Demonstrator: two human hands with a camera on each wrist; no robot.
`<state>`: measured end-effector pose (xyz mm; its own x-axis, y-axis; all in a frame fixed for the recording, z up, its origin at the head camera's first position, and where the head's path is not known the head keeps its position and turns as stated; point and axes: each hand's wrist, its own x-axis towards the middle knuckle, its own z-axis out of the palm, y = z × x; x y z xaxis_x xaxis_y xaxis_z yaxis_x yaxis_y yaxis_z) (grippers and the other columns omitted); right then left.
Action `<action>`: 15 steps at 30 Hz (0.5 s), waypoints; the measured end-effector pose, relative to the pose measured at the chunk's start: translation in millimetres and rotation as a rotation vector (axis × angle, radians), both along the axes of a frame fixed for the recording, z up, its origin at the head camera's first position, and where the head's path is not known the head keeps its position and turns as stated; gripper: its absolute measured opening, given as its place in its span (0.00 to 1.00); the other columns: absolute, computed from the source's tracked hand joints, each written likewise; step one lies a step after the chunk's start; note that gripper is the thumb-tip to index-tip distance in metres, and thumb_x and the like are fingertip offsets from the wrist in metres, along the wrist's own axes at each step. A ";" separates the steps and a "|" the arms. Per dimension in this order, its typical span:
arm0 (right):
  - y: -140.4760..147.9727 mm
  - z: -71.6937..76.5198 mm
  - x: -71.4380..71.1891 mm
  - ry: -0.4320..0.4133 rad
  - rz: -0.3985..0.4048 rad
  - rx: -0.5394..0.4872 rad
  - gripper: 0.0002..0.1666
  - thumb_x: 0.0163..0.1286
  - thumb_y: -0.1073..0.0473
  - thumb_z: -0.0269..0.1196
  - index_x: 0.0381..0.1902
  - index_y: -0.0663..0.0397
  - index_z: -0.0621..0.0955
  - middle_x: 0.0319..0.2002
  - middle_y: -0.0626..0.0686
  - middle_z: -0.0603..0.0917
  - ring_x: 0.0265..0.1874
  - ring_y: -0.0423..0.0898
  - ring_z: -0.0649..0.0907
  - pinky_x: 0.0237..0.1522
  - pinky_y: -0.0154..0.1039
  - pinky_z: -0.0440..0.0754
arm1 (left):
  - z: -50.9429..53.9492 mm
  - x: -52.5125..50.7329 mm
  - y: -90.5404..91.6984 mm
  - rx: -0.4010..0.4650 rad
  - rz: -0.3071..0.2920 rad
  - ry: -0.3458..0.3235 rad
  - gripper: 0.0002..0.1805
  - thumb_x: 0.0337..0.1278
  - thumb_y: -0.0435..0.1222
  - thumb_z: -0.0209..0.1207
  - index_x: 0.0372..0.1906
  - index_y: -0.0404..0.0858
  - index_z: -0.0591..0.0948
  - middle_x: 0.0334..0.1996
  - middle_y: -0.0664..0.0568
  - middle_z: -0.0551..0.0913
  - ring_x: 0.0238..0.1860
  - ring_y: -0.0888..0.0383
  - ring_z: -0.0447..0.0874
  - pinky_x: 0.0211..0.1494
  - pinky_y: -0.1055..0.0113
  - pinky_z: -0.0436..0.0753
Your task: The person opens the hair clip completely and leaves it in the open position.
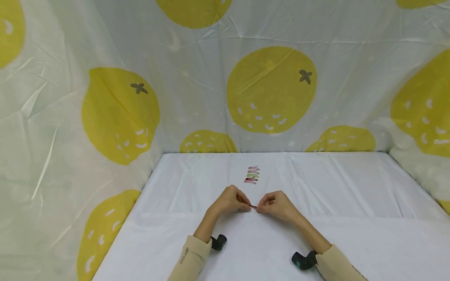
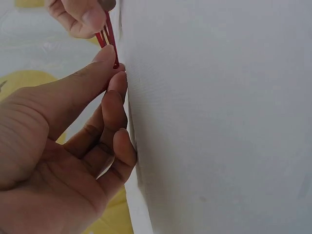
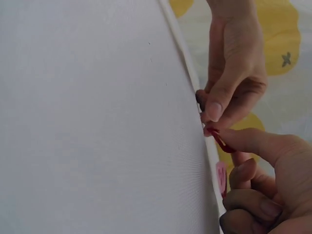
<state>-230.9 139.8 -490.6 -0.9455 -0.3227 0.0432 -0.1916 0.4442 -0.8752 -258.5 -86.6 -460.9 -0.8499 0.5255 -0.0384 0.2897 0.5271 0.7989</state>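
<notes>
A small red snap hair clip [image 1: 253,206] is stretched between my two hands, just above the white tabletop. My left hand [image 1: 230,200] pinches one end of it between thumb and index finger; the other fingers are loosely bent in the left wrist view. At the opposite end, my right hand [image 1: 277,205] pinches the clip with its thumb and fingertips. The left wrist view shows the long slot in the red clip [image 2: 107,36]. Beyond the hands lies a short column of several hair clips [image 1: 252,175], pink, green and dark red.
White cloth covers the table [image 1: 351,242], with a fold line running across it. Behind and beside it hangs a pale curtain [image 1: 197,86] printed with yellow lemons. Black devices [image 1: 304,260] are worn at both wrists, by the beige sleeves [image 1: 195,255].
</notes>
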 end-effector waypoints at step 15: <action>-6.5 4.4 0.8 0.050 -0.115 -0.136 0.08 0.67 0.56 0.72 0.36 0.56 0.90 0.35 0.55 0.90 0.27 0.36 0.79 0.30 0.29 0.74 | -1.0 -3.8 -4.3 0.095 -0.009 0.065 0.04 0.54 0.32 0.75 0.33 0.34 0.93 0.33 0.44 0.93 0.28 0.68 0.79 0.32 0.75 0.76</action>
